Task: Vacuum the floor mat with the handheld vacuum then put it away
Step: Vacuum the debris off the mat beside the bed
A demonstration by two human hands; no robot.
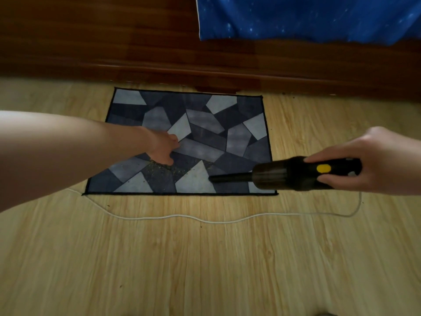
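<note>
**Vacuuming under way, crumbs not yet cleared**

Lying flat on the pale wood-grain laminate floor (pixel 205 258), close to the dark brown wooden skirting (pixel 159 71): one rectangular floor mat in a grey and navy geometric patchwork print with black edging (pixel 237 137). Scattered on its near middle, a single patch of fine yellowish-brown crumbs (pixel 159 171), touching the fingertips of the left hand.

Held over the mat's near right corner: one black handheld vacuum with a yellow round button and a dark translucent dust cup (pixel 293 173), slim black nozzle (pixel 230 178) pointing left toward the crumbs but short of them. Clasped around the vacuum's handle, the right hand (pixel 373 160), thumb on top. Pressed down on the mat with fingers curled under, holding nothing that can be seen, the left hand (pixel 163 148).

Judged step: the cleaning pass itself, putting away not yet begun. Next move likely calls for sliding the nozzle leftward into the crumb patch, tip kept low to the pile, with the left hand pinning the mat against bunching and shifting clear.

Trailing from the vacuum across the floor: one thin white cord (pixel 205 221). At top right, one blue star-printed cloth (pixel 307 17).
</note>
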